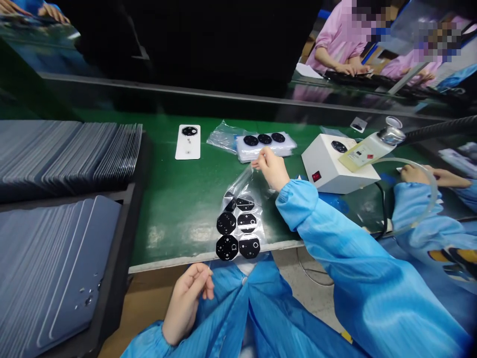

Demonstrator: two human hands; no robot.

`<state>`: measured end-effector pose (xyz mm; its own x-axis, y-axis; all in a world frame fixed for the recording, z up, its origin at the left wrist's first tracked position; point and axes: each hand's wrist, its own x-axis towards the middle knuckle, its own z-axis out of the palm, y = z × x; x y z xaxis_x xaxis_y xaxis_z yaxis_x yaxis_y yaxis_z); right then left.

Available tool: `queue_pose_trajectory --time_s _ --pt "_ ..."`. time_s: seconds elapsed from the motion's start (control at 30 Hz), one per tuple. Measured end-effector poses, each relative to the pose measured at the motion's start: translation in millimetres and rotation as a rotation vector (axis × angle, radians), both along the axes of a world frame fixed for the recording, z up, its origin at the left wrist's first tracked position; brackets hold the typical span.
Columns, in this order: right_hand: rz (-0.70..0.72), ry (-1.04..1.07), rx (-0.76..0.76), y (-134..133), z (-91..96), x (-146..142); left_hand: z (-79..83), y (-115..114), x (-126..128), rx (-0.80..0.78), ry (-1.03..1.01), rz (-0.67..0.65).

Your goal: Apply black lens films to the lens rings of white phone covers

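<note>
A sheet of clear plastic film (243, 183) carries several black camera lens covers (226, 223) in two columns and overhangs the bench's front edge. My right hand (274, 169) pinches the film's far end, raised off the green bench. Near my body, my left hand (189, 296) is closed in a pinch at the film's near left corner. Some covers at the far end look tilted where the film folds. Just beyond my right hand lies a stack of clear plastic sheets (246, 153), with black lens covers (264, 139) on top.
Racks of grey-blue phone back panels (67, 268) stand at left. A white phone panel (188, 148) and crumpled clear plastic (225, 136) lie behind. At right are a white box (335, 171), a bottle (367, 151), a hose, and a co-worker's hands (415, 174). People in pink work beyond.
</note>
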<state>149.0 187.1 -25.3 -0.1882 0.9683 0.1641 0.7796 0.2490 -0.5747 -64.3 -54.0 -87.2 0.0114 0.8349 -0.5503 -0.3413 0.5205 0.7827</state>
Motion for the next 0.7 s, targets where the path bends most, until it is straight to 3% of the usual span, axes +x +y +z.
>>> queue_pose_trajectory --time_s 0.23,0.4,0.6,0.7 --pt "0.366 -0.371 0.25 -1 2.5 -12 4.6 -1 2 -0.029 -0.053 0.012" --pt "0.616 -0.557 0.395 13 3.5 -22 7.6 1 2 -0.028 -0.05 0.02" --pt "0.715 -0.718 0.53 31 -0.4 -32 7.8 2 0 0.002 -0.003 0.011" --pt "0.703 -0.78 0.576 34 1.4 -26 5.5 0 0 0.041 0.034 -0.064"
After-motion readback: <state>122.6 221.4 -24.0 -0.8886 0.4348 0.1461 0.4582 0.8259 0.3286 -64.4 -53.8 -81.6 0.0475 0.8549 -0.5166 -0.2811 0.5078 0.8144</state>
